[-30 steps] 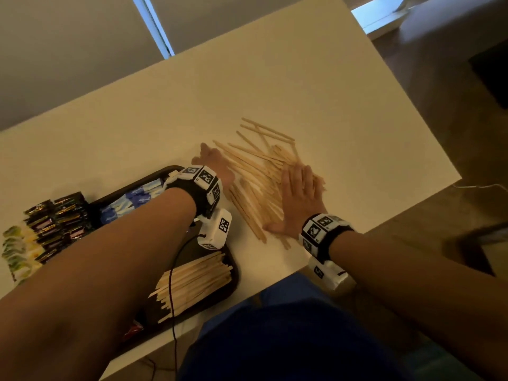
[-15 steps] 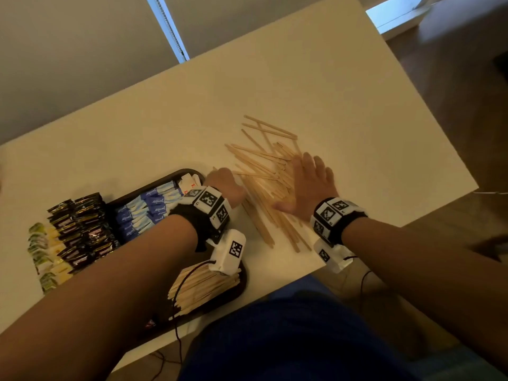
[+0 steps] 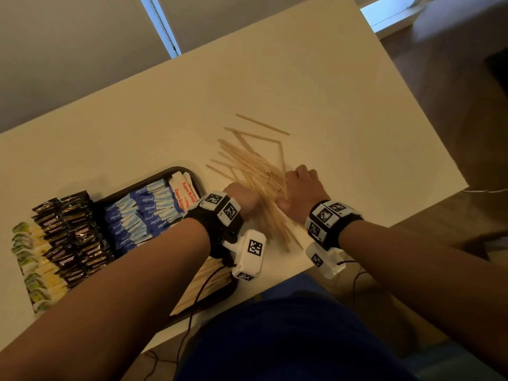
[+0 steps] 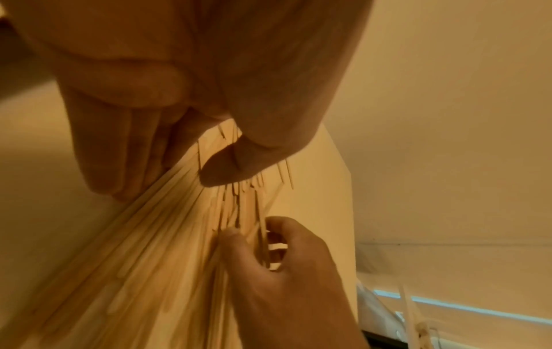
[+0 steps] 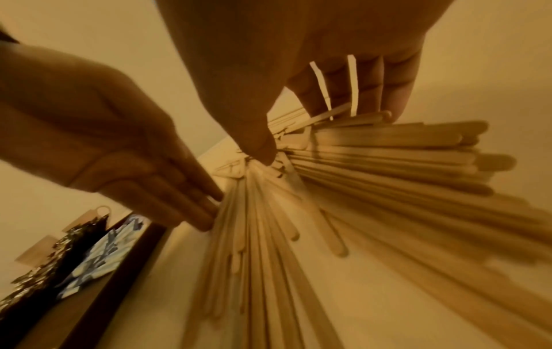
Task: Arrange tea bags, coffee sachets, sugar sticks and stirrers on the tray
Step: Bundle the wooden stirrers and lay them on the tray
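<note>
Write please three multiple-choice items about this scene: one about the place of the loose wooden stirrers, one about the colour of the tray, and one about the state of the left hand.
1. Where do the loose wooden stirrers lie?
A. on the white table, beside the tray
B. inside the tray
C. on the floor

2. What colour is the tray?
A. white
B. dark, near black
C. bright red

3. How is the left hand?
A. clenched in an empty fist
B. lifted high above the table
C. fingers straight, pressing against the side of the stirrer pile

Answers:
1 A, the head view shows the pile on the white table to the right of the tray.
2 B, its rim looks dark against the table.
3 C, the right wrist view shows its straight fingers against the stirrers, opposite the right hand.
</note>
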